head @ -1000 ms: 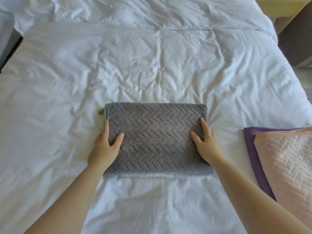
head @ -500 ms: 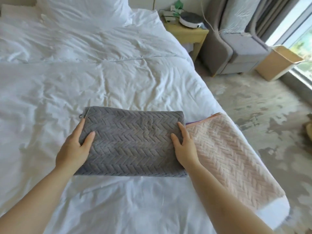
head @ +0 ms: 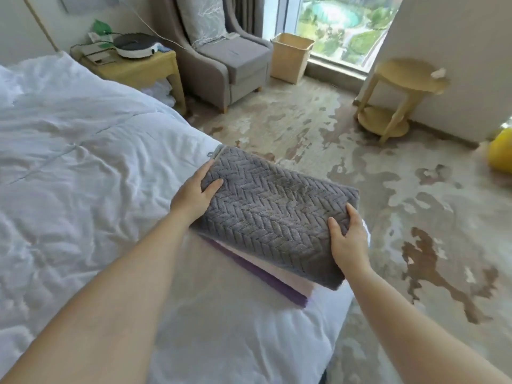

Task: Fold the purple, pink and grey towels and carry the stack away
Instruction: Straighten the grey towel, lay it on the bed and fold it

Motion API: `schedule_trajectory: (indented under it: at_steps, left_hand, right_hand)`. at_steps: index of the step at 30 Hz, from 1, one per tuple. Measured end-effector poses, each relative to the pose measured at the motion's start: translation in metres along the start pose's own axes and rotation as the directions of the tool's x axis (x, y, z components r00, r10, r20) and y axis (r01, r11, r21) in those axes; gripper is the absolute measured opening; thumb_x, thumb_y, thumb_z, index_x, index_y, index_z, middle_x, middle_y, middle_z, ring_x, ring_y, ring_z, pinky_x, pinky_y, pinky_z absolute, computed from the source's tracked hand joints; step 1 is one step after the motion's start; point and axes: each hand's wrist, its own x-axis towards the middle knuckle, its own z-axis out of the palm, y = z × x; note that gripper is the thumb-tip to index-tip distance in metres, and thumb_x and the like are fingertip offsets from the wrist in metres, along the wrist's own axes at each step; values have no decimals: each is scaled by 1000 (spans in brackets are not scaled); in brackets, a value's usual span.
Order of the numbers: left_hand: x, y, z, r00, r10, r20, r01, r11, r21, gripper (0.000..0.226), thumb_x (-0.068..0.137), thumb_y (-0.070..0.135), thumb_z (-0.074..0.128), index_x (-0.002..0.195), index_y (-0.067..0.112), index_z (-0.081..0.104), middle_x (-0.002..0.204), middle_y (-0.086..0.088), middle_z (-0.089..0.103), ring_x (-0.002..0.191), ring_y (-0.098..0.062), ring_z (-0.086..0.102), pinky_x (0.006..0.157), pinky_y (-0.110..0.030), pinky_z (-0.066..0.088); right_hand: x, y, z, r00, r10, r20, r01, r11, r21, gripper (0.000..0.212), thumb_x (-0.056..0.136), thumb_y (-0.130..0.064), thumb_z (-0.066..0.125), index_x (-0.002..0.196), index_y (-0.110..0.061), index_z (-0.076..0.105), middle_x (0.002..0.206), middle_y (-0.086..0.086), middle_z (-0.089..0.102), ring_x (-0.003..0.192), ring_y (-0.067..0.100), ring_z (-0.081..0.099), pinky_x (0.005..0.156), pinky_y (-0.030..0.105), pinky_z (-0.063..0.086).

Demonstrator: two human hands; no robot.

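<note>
Now the left hand (head: pixel 196 189) and right hand (head: pixel 347 241) each clasp an end of the folded grey towel (head: pixel 271 217), thumbs on top, over the pink towel (head: pixel 299 281) and purple towel (head: pixel 263 273) at the bed (head: pixel 83 162) edge, so it looks like stacking, with squaring up and lifting all three to come.

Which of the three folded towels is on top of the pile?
The grey herringbone-textured towel, held by the left hand and right hand; the pink towel and purple towel show only as edges beneath.
</note>
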Motion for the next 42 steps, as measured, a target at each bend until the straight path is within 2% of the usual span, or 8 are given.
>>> schedule_trajectory:
  at_steps: [7,12,24,28,31,34,37,42]
  left_hand:
    - [52,-26,41,986,14,167,-29,996,84,52,95,48,47,144,38,34,148,1,43,134,-22,41,105,-32,34]
    - [61,-40,48,998,40,54,-40,999,4,45,96,45,47,140,39,40,145,4,47,131,-17,44,100,-23,32]
    - [69,-55,59,988,-15,156,-6,991,133,61,96,48,45,150,31,22,152,-3,37,137,-23,37,107,-33,30]
    - [63,-48,59,990,-93,106,49,933,356,63,96,53,38,151,30,18,153,-12,31,137,-35,34,109,-45,29]
    - [60,-19,59,976,208,-63,-149,852,502,59,96,52,37,149,28,27,157,-13,21,139,-36,28,112,-50,22]
    - [63,15,76,881,402,249,-471,689,551,63,90,68,15,149,44,10,162,2,2,148,-24,3,116,-50,2]
    - [61,23,101,815,348,464,-574,595,562,70,78,81,-7,141,54,-18,158,13,-21,144,-20,-25,112,-55,-19]
    - [62,-1,127,799,336,498,-593,573,566,70,73,86,-5,136,60,-22,154,20,-24,145,-19,-22,105,-67,-19]
  right_hand:
    - [-8,35,22,988,146,48,-151,982,113,57,96,-41,47,147,-34,24,139,8,38,108,13,41,101,34,33]
    - [-1,33,32,997,72,-21,-68,988,135,51,97,-40,45,144,-39,24,133,0,37,99,3,36,92,27,29]
    - [-4,42,46,989,145,3,-145,989,19,47,98,-40,41,141,-41,23,135,7,37,88,17,46,79,35,35]
    - [-2,36,41,988,151,-40,-155,980,-126,53,95,-40,45,143,-38,23,145,5,26,121,29,42,98,43,34]
    - [0,18,37,968,-140,-209,87,966,-245,59,90,-36,53,143,-29,26,150,2,24,137,18,19,112,39,13]
    - [16,-4,47,953,-304,8,273,846,-459,70,88,-59,37,147,-34,10,159,-3,5,145,14,-2,114,35,-6]
    - [34,-8,65,941,-253,226,340,700,-628,86,77,-83,9,147,-38,-15,156,-10,-25,141,17,-31,113,45,-20]
    - [44,18,87,966,-70,251,230,679,-697,92,65,-92,-4,143,-47,-19,155,-10,-27,140,26,-32,108,57,-21]
